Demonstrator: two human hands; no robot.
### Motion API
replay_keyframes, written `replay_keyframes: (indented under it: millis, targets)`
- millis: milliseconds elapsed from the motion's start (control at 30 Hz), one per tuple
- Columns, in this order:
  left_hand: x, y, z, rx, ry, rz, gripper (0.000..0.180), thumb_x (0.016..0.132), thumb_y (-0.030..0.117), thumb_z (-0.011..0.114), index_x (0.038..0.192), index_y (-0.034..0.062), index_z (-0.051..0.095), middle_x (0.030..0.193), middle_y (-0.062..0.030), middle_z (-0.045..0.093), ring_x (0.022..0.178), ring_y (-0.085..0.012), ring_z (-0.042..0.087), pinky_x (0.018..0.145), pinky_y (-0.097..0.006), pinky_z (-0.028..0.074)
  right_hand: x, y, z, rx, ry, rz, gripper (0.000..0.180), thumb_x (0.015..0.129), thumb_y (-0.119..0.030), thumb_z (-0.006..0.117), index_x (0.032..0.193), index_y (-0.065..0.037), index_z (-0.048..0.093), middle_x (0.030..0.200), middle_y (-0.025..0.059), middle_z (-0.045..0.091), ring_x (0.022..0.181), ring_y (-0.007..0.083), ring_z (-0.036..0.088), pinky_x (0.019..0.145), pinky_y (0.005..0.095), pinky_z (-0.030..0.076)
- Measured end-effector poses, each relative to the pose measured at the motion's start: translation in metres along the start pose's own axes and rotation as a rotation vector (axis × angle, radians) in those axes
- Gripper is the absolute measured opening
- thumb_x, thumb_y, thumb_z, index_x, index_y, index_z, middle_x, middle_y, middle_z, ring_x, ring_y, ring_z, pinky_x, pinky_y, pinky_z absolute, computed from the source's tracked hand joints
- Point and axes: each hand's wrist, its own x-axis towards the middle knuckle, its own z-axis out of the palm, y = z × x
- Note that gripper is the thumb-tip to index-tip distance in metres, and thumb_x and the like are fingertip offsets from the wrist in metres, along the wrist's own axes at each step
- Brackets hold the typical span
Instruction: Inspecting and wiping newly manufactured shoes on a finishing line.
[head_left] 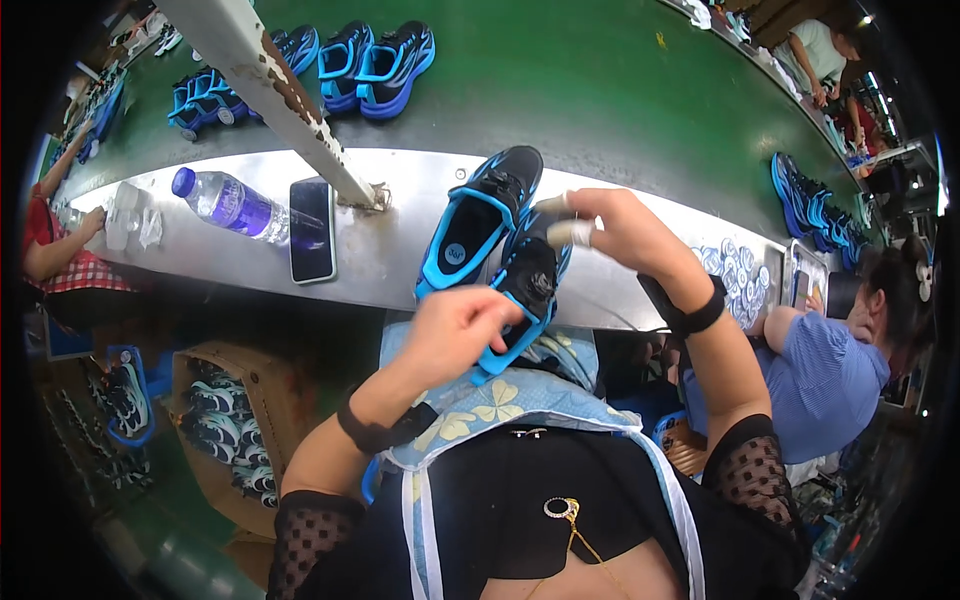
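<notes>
I see my left hand (455,330) with fingers curled around the near end of a black-and-blue shoe (530,280) at the worktop's (380,255) near edge. My right hand (615,225) pinches its far end. A second shoe (480,220) lies just left.

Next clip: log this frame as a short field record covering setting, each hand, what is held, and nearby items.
setting: metal ledge beside a green conveyor belt
left hand: grips the near end of a black and blue shoe
right hand: at the far end of the same shoe, taped fingertips
second shoe: lies on the ledge, opening up, touching the held one
ledge items: water bottle, phone lying flat
belt: more blue shoes
right side: seated person in blue top
</notes>
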Motion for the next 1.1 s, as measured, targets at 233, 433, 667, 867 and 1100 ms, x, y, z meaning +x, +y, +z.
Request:
replay_keyframes:
  millis: [233,433,667,867,1100]
  targets:
    - [0.069,-0.045,-0.055,0.44,0.652,0.335,0.021,0.087,0.015,0.064,0.102,0.0003,0.066,0.085,-0.0126,0.066,0.071,-0.025,0.061,0.068,-0.036,0.049,0.071,0.0,0.041,-0.104,-0.03,-0.232,0.078,0.066,-0.017,0.084,0.137,-0.021,0.052,0.098,0.0165,0.056,0.087,0.0329,0.059,0.078,0.0396,0.05]
    - [0.071,-0.045,-0.066,-0.048,0.413,-0.089,0.022,0.093,0.022,0.061,0.099,0.0005,0.066,0.069,-0.0029,0.06,0.058,-0.0103,0.052,0.054,-0.025,0.044,0.064,-0.026,0.038,-0.504,-0.266,-0.207,0.062,0.066,-0.004,0.075,0.123,-0.021,0.056,0.084,0.0095,0.063,0.083,0.033,0.065,0.073,0.0419,0.052]
    - [0.045,-0.006,-0.056,-0.166,0.107,-0.164,0.034,0.094,0.036,0.061,0.09,0.0018,0.065,0.064,-0.0063,0.062,0.05,-0.007,0.054,0.039,-0.021,0.031,0.073,-0.013,0.04,-0.219,-0.23,-0.298,0.066,0.062,0.001,0.072,0.126,-0.013,0.06,0.099,0.018,0.066,0.089,0.0337,0.064,0.082,0.0405,0.051]
    - [0.045,-0.029,-0.046,-0.198,0.16,-0.053,0.022,0.094,0.023,0.059,0.098,0.0015,0.065,0.072,-0.0051,0.065,0.051,-0.0082,0.056,0.041,-0.021,0.029,0.058,-0.006,0.058,0.024,0.023,-0.155,0.031,0.081,-0.025,0.07,0.105,-0.006,0.069,0.098,0.0179,0.068,0.093,0.0362,0.065,0.085,0.0408,0.05]
    - [0.052,-0.025,-0.047,-0.23,0.112,-0.083,0.021,0.095,0.019,0.057,0.102,0.0002,0.066,0.08,-0.002,0.064,0.06,-0.0105,0.06,0.048,-0.021,0.034,0.048,-0.01,0.041,0.001,0.035,-0.185,0.031,0.082,-0.027,0.069,0.104,-0.006,0.065,0.088,0.0191,0.065,0.087,0.0396,0.063,0.077,0.0436,0.049]
